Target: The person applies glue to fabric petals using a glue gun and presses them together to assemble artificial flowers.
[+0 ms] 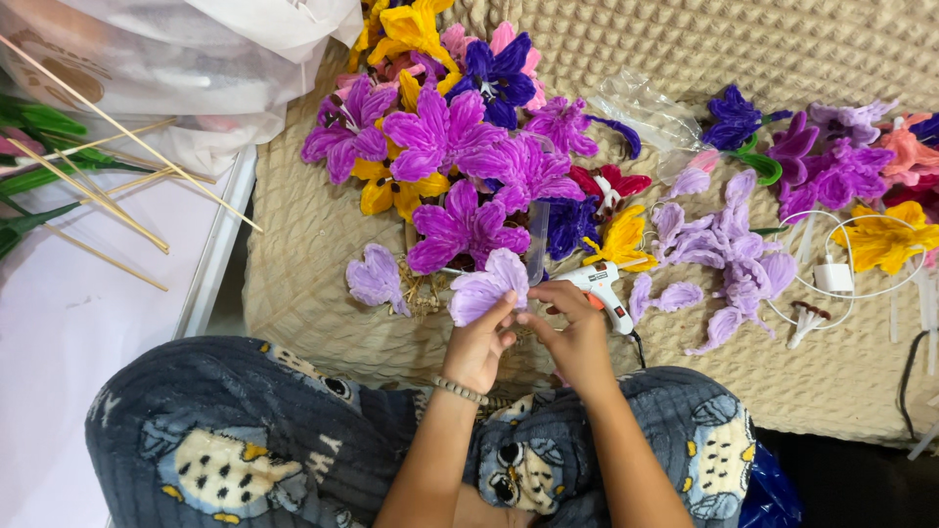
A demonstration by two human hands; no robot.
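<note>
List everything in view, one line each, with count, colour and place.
pale purple petal: one, lilac, pinched in both hands
glue gun: one, white, right of the hands
loose lilac petal: one, left of the hands
finished flowers: many, purple, yellow, pink, red, heaped above
lilac petal pieces: several, at right
charger and cable: one, white, far right
wooden sticks: several, tan, upper left
mat: one, beige, underneath
left hand: grip on petal, beaded bracelet
right hand: fingertips on petal

Pale purple fuzzy petal [486, 289] held upright between fingertips; white glue gun [602, 288] lain at its 3 o'clock, just beside.
</note>
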